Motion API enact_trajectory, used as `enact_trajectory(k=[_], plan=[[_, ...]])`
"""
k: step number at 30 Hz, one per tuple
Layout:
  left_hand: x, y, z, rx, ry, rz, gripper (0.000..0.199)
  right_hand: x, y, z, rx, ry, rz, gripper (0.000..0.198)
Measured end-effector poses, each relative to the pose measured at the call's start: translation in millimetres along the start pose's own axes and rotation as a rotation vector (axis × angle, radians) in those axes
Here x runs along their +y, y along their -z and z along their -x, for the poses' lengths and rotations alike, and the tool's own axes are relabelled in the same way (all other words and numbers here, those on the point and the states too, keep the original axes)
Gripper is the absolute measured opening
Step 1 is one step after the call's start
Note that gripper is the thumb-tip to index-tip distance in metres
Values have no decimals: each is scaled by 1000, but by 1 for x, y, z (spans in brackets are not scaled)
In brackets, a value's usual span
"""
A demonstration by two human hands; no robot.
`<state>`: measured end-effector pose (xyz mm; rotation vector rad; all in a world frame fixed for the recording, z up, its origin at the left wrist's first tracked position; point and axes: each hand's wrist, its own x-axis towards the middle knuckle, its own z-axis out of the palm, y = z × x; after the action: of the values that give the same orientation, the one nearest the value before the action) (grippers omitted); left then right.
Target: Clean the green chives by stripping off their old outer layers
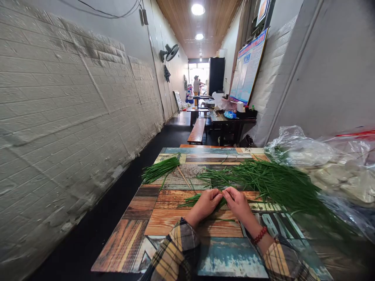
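Observation:
My left hand and my right hand meet over the middle of the table, their fingertips pinched close together on green garlic chives. A small bunch of chives sticks out to the left from beneath my left hand. What exactly lies between the fingertips is partly hidden by the fingers. Beyond my hands, a large loose heap of chives spreads to the right. At the far left edge lies a neater bunch of chives. Close to it rest thin brown sticks.
The wood-patterned table carries clear plastic bags with pale contents at right. Behind it stand a bench and another table with items on it. A brick-patterned wall runs along the left. A person stands far back near the doorway.

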<state>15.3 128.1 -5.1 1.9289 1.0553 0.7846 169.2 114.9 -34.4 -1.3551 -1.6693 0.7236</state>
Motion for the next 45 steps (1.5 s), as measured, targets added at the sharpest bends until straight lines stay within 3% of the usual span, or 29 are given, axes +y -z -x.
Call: enact_trajectory(k=[8,12,16,26,30,34,37,41,45], plan=[[2,2,2,-69,45,67,21,-4,1,0,18,19,19,32],[0,2,3,-135,101,230,10,1,0,0,-32,-26,-57,36],[-1,0,3,-191,84,318,16,5,-3,-1,-40,-34,-82,38],[-3,-1,3,-119,30,132,21,2,-2,-1,20,-22,13,30],[-3,5,0,36,65,179,24,4,-1,-1,9,-54,-26,30],[-8,17,-7,354,115,339,29,8,1,-1,-22,-91,-81,35],[-15,28,-10,517,115,371,31,10,4,-1,-27,-109,-90,37],[-24,35,-11,626,137,338,30,10,8,0,-9,-88,-21,36],[-26,30,-11,558,100,63,26,5,11,3,-16,-49,72,35]])
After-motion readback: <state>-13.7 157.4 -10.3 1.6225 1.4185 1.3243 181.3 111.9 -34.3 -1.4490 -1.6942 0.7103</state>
